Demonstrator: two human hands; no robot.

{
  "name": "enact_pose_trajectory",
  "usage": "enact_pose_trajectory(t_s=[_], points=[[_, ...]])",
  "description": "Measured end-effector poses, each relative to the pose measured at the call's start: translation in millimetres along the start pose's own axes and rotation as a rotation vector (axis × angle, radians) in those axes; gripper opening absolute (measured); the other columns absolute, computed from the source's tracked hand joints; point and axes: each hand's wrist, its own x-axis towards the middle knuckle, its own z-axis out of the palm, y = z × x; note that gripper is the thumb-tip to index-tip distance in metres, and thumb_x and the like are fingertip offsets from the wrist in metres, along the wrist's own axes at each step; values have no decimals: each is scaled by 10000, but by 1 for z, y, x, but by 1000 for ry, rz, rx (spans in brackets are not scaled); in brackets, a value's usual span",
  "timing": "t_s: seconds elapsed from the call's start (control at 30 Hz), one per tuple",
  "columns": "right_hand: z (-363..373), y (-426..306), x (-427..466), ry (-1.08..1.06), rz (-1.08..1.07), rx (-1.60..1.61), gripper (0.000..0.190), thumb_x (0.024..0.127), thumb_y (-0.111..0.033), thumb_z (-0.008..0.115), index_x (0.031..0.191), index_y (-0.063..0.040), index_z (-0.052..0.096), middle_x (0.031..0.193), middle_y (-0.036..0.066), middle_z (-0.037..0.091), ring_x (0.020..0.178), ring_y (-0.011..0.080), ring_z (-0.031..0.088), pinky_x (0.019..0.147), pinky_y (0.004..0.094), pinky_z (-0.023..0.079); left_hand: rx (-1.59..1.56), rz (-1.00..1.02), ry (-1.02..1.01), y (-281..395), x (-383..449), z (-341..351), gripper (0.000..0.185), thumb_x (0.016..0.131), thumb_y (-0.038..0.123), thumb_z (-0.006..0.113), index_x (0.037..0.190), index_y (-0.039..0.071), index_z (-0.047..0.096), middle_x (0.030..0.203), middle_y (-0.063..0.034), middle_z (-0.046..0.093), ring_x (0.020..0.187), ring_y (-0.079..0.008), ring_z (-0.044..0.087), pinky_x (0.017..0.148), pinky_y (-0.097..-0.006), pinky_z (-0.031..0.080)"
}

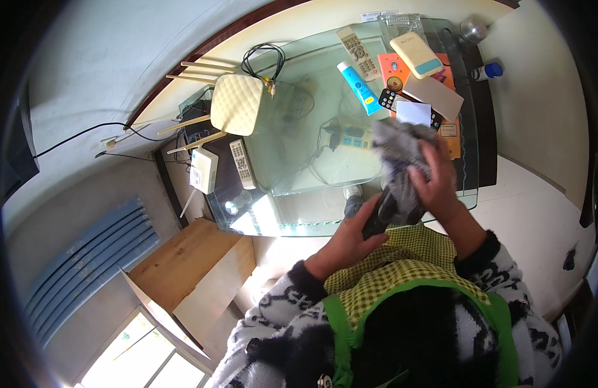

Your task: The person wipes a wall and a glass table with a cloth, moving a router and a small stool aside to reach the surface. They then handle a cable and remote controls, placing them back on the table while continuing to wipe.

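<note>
My left hand (349, 242) grips a long black object (376, 218), whose kind I cannot tell. In my right hand (437, 182) is a grey, patterned cloth (403, 165), blurred, lying over the far part of the black object. Both hands are above the near edge of a glass-topped table (308, 199). Just beyond the cloth lie a white card or paper (413, 112), a black remote control (388, 98), a flat pinkish-grey box (434, 98) and orange booklets (393, 68). A blue tube (359, 89) with a white cap rests beside them.
A cream power bank (416, 54), a grey remote (358, 53) and coiled black cables (262, 60) are at the back. To the left are a quilted cream router (237, 104), a white router (203, 170) and another remote (242, 164). A blue-capped container (488, 72) stands right.
</note>
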Motion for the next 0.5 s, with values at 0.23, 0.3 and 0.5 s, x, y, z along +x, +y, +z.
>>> enact_pose_trajectory(t_s=[0.23, 0.3, 0.5], points=[[-68, 87, -56, 231, 75, -285, 468, 832, -120, 652, 1260, -3, 504, 1354, 245, 416, 1225, 428, 446, 1031, 457, 374, -473, -457, 117, -52, -17, -72, 421, 906, 139, 577, 1301, 43, 467, 999, -90, 620, 745, -145, 631, 656, -263, 525], [-71, 115, -71, 250, 179, -256, 480, 839, -126, 651, 1275, -5, 490, 1361, 248, 404, 1245, 427, 424, 1038, 452, 366, -521, -359, 327, -79, -4, -87, 387, 927, 149, 554, 1281, 17, 469, 996, -101, 621, 765, -156, 631, 681, -279, 528], [-15, 193, -78, 293, 390, -664, 548, 868, -259, 618, 1319, -8, 432, 1363, 286, 390, 1254, 449, 383, 1046, 506, 333, -372, -193, 617, -138, 47, -106, 355, 938, 147, 568, 1242, -21, 497, 1006, -102, 631, 900, -145, 600, 772, -267, 481]])
